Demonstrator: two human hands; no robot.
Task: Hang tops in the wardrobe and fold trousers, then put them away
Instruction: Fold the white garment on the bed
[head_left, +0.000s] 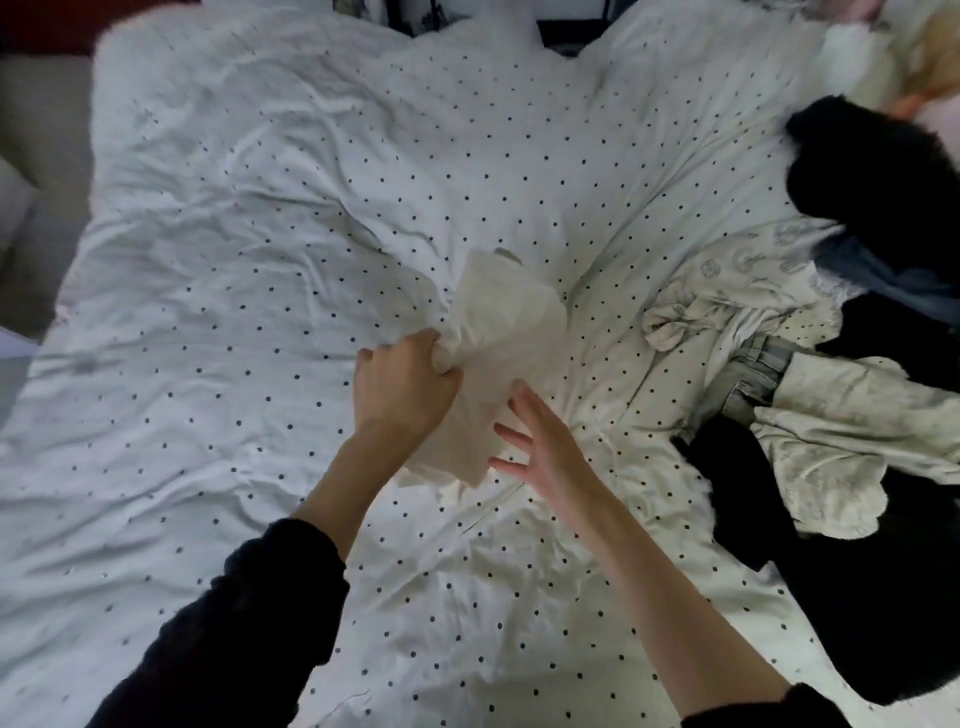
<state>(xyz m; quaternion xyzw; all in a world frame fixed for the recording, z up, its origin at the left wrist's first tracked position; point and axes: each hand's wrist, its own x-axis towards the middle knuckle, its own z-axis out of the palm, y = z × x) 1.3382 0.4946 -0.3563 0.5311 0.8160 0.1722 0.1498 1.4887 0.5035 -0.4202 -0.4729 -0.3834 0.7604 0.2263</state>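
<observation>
A thin cream garment lies bunched in the middle of the bed. My left hand grips a handful of it at its left edge, fingers curled round the cloth. My right hand hovers just right of the garment's lower part with its fingers spread and straight, fingertips at the cloth's edge. Whether the garment is a top or trousers cannot be told.
The bed is covered by a white duvet with small black dots. A heap of clothes fills the right side: black garments, a cream patterned piece, grey jeans and more dark fabric.
</observation>
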